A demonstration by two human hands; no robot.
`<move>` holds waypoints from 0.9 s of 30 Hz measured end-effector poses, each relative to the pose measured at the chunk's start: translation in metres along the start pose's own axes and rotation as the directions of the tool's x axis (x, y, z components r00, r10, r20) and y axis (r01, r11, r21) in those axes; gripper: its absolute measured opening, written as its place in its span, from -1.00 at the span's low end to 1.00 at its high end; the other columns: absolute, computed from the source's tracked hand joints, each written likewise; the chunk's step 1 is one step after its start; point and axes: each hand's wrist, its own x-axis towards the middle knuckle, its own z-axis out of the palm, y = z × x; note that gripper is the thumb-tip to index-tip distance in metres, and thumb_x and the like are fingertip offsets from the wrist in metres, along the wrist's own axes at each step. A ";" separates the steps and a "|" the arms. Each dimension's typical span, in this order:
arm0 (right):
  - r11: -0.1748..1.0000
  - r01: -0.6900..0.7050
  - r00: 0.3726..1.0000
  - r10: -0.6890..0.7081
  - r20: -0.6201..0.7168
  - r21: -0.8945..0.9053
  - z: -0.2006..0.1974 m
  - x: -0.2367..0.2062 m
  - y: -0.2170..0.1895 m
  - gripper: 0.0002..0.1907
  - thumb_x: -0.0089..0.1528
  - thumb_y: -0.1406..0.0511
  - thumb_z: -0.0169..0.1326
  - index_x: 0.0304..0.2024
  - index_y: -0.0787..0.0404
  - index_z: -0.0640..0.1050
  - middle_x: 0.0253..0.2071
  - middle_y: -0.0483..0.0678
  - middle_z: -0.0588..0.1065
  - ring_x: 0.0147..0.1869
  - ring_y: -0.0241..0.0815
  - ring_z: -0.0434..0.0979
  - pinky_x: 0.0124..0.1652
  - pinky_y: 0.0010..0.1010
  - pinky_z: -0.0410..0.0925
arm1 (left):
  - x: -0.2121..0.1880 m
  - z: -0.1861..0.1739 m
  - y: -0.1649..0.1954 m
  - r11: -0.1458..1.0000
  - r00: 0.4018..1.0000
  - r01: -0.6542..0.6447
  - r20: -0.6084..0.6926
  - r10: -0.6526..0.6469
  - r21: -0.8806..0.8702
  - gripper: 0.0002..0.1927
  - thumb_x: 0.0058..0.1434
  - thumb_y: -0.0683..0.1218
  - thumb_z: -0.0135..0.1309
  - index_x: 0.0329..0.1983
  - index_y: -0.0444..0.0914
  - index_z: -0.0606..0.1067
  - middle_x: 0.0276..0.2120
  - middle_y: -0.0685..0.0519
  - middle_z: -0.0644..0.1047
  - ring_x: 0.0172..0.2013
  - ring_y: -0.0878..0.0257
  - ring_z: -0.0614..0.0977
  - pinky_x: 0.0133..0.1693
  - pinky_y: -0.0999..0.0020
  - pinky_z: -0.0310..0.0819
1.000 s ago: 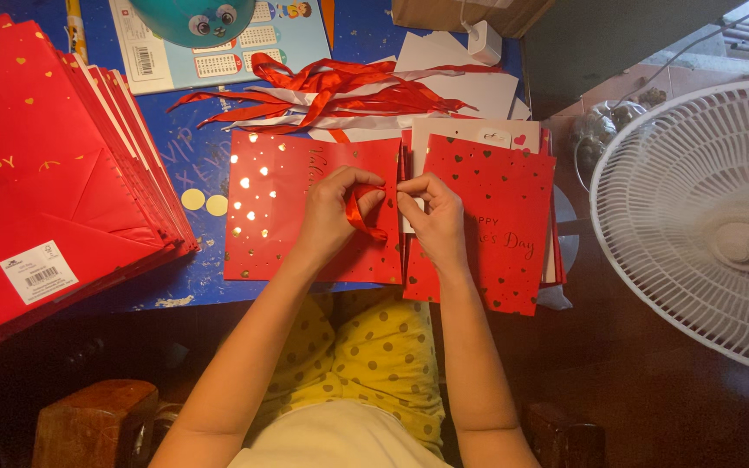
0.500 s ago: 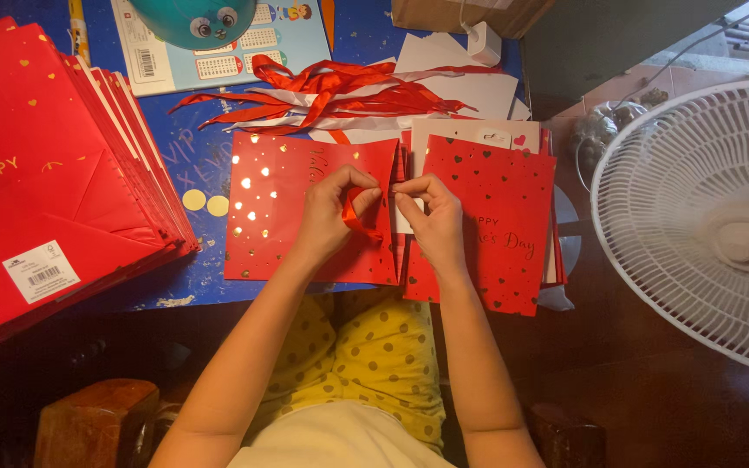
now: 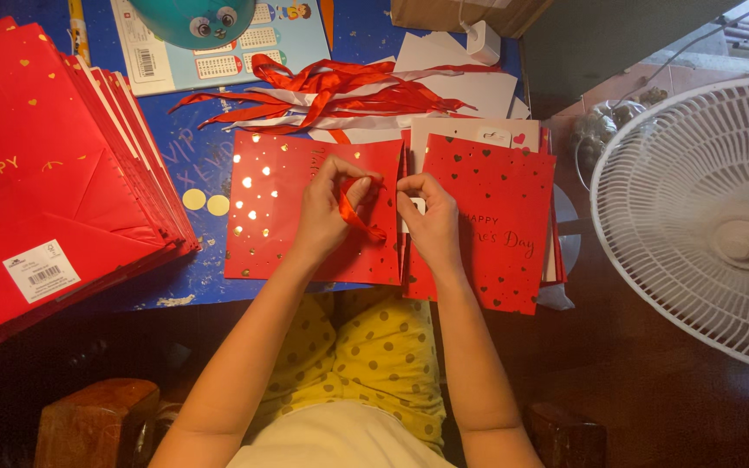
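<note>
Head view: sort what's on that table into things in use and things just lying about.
In use: left hand, right hand, red ribbon, open red gift bag.

Lying about: ribbon pile, bag stack, white fan, two gold dots.

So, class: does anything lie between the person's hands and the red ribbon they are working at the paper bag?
Nothing visible does. The left hand already pinches the red ribbon, and the right hand grips the top edge of the red paper bag beside it.
</note>
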 end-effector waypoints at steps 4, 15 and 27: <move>0.990 -0.074 0.997 0.073 0.014 0.121 0.000 0.000 -0.002 -0.86 0.40 0.32 0.10 -0.06 0.29 0.56 -0.28 -0.17 0.55 -0.19 -0.47 0.43 -0.17 -0.58 0.33 | 0.000 -0.001 0.023 0.974 0.986 -0.164 -0.008 0.167 0.159 -0.49 0.12 -0.36 0.00 0.18 -0.28 0.34 0.16 -0.11 0.47 0.17 0.08 0.55 0.20 0.21 0.45; 0.916 -0.088 0.996 0.078 0.043 0.392 -0.007 0.006 0.010 -0.87 0.38 0.41 0.11 -0.03 0.31 0.48 -0.32 -0.18 0.51 -0.28 -0.55 0.36 -0.29 -0.66 0.22 | -0.033 -0.005 0.068 0.744 0.851 -0.490 0.434 0.295 0.454 -0.40 0.05 -0.01 0.40 0.15 -0.20 0.46 -0.04 -0.01 0.48 0.03 -0.03 0.47 0.18 0.00 0.26; 0.967 0.175 0.983 -0.161 -0.086 0.186 -0.004 -0.001 -0.009 -0.63 0.40 0.27 0.06 0.18 0.34 0.39 0.17 -0.08 0.37 0.29 -0.28 0.39 0.16 -0.39 0.46 | -0.007 0.003 0.026 0.794 0.941 -0.303 0.032 0.338 0.528 -0.84 0.16 -0.13 0.35 -0.35 -0.24 0.57 -0.42 0.03 0.56 -0.34 0.09 0.53 -0.24 0.22 0.38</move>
